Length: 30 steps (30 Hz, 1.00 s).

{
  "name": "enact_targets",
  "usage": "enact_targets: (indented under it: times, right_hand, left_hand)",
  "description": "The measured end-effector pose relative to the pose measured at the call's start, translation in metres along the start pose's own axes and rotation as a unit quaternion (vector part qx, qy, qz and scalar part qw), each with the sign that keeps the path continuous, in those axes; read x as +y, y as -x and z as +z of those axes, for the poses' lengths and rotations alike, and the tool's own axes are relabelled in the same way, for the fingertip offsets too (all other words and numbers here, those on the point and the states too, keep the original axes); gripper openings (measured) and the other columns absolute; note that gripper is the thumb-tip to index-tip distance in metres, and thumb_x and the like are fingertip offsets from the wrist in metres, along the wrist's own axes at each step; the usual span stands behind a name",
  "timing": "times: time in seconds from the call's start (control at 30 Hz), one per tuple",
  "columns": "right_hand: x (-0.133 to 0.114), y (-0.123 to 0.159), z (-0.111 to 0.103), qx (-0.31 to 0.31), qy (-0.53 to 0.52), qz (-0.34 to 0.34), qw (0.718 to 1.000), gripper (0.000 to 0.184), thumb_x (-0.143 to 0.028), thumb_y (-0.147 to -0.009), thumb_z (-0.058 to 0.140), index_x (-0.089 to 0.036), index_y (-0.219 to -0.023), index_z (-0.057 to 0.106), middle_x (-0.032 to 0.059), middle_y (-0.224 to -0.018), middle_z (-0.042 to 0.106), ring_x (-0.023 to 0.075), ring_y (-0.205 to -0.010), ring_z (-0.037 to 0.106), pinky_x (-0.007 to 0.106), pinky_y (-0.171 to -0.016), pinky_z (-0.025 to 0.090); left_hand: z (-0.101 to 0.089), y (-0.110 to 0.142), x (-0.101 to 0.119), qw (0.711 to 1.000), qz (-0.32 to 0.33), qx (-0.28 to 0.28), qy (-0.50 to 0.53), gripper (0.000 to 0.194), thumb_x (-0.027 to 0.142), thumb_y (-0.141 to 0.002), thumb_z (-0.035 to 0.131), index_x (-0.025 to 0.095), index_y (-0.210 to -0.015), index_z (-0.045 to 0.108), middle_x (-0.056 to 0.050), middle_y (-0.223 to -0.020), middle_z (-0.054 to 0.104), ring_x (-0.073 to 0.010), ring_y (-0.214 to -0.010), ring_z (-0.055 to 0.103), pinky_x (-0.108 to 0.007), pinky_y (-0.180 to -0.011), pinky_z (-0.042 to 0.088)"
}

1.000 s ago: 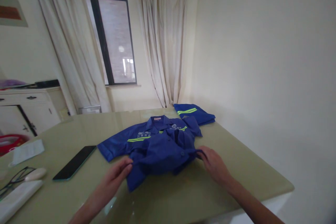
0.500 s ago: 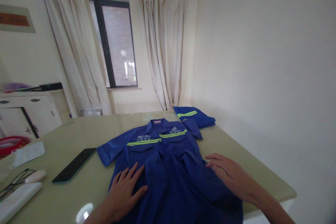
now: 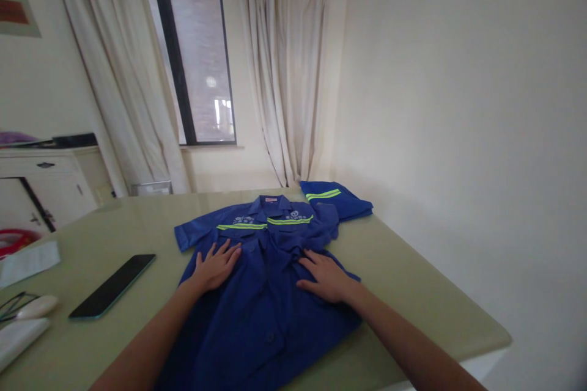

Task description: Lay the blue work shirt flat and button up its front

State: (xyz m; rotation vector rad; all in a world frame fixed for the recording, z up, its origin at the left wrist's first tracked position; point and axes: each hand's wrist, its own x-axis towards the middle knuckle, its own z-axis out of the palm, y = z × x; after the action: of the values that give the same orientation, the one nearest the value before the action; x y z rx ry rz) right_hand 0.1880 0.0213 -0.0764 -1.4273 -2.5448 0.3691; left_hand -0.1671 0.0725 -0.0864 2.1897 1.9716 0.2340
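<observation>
A blue short-sleeved work shirt with yellow-green reflective stripes lies front up on the table, its collar pointing away from me. My left hand rests on the left side of the shirt front, just below the stripe, with fingers spread. On the right side, my right hand lies flat on the cloth, fingers apart, beside some bunched fabric. White printing shows on both sides of the chest. Past the right sleeve is a folded blue garment with a similar stripe.
The pale green table meets a wall on the right. At left lie a black phone, a white face mask, glasses, a computer mouse and a white object. Curtains hang behind.
Both hands have moved forward over the shirt, the right one inward onto the front. The raised folds of the lower front now lie flatter, and the cloth near the chest is bunched.
</observation>
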Motion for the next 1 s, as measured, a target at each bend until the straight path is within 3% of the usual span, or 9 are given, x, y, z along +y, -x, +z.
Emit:
enact_targets:
  times: [0.23,0.33,0.43,0.6,0.67,0.77,0.9,0.97,1.0]
  right_hand:
    - [0.017,-0.054,0.010,0.070,0.007,0.028,0.997,0.065,-0.064,-0.095,0.044,-0.023,-0.145,0.048,0.0154,-0.156,0.040,0.0318,-0.142,0.037,0.049,-0.116,0.027]
    - [0.026,-0.070,0.013,0.092,0.002,0.042,0.995,0.061,-0.063,-0.095,0.045,-0.024,-0.143,0.050,0.0135,-0.155,0.042,0.0299,-0.142,0.038,0.047,-0.116,0.027]
    - [0.037,-0.085,0.012,0.098,-0.004,0.054,0.994,0.058,-0.061,-0.096,0.045,-0.024,-0.140,0.053,0.0128,-0.154,0.043,0.0288,-0.141,0.039,0.046,-0.115,0.027]
    - [0.049,-0.101,0.009,0.154,-0.081,0.045,0.984,0.058,-0.061,-0.100,0.034,-0.024,-0.141,0.051,0.0104,-0.148,0.051,0.0258,-0.137,0.045,0.044,-0.113,0.032]
    - [0.054,-0.102,0.008,0.219,-0.158,0.033,0.962,0.060,-0.062,-0.100,0.032,-0.025,-0.145,0.047,0.0092,-0.149,0.049,0.0235,-0.136,0.046,0.041,-0.113,0.035]
    - [0.060,-0.094,0.004,0.358,-0.276,0.061,0.890,0.063,-0.063,-0.100,0.026,-0.020,-0.140,0.050,0.0131,-0.140,0.055,0.0235,-0.121,0.057,0.038,-0.102,0.046]
    - [0.065,-0.071,-0.003,0.482,-0.328,0.140,0.800,0.066,-0.065,-0.099,0.021,-0.015,-0.118,0.060,0.0154,-0.112,0.067,0.0225,-0.086,0.064,0.037,-0.079,0.054]
    - [0.063,-0.056,-0.005,0.501,-0.297,0.154,0.798,0.061,-0.064,-0.099,0.025,-0.016,-0.107,0.063,0.0137,-0.104,0.068,0.0225,-0.084,0.063,0.037,-0.080,0.053]
    - [0.061,-0.048,-0.005,0.488,-0.272,0.156,0.815,0.059,-0.063,-0.098,0.027,-0.017,-0.103,0.064,0.0130,-0.101,0.069,0.0232,-0.086,0.063,0.038,-0.082,0.052]
  left_hand:
    - [0.008,-0.039,-0.016,0.998,0.005,0.048,-0.050,0.060,0.059,-0.098,0.027,0.034,-0.151,0.038,-0.007,-0.162,0.032,-0.0450,-0.147,0.024,-0.073,-0.112,0.018]
    - [0.005,-0.049,-0.023,0.987,0.032,0.138,-0.073,0.059,0.049,-0.098,0.030,0.022,-0.147,0.047,-0.011,-0.157,0.041,-0.0401,-0.149,0.022,-0.064,-0.116,0.022]
    - [-0.001,-0.049,-0.026,0.957,0.111,0.251,-0.094,0.054,0.040,-0.097,0.034,0.015,-0.141,0.054,-0.013,-0.153,0.046,-0.0333,-0.150,0.023,-0.054,-0.122,0.018]
    - [-0.008,-0.025,0.001,0.937,0.178,0.300,-0.027,0.042,0.027,-0.096,0.036,0.017,-0.129,0.061,-0.013,-0.142,0.056,-0.0281,-0.134,0.047,-0.046,-0.116,0.032]
    - [-0.008,-0.006,0.026,0.941,0.200,0.272,0.020,0.038,0.026,-0.098,0.034,0.021,-0.122,0.064,-0.011,-0.127,0.066,-0.0257,-0.121,0.057,-0.044,-0.109,0.040]
    - [0.000,0.026,0.064,0.946,0.280,0.154,0.050,0.035,0.035,-0.100,0.038,0.026,-0.117,0.067,-0.007,-0.112,0.072,-0.0234,-0.109,0.063,-0.045,-0.109,0.039]
    - [0.020,0.056,0.084,0.954,0.295,0.028,0.052,0.059,0.059,-0.093,0.048,0.032,-0.146,0.047,-0.007,-0.150,0.051,-0.0305,-0.137,0.046,-0.056,-0.121,0.021]
    - [0.024,0.063,0.082,0.957,0.286,-0.010,0.051,0.067,0.063,-0.093,0.045,0.036,-0.153,0.033,-0.005,-0.160,0.035,-0.0320,-0.146,0.033,-0.061,-0.122,0.015]
    - [0.023,0.066,0.079,0.956,0.288,-0.023,0.052,0.066,0.063,-0.094,0.043,0.037,-0.154,0.029,-0.004,-0.162,0.032,-0.0318,-0.148,0.030,-0.062,-0.122,0.013]
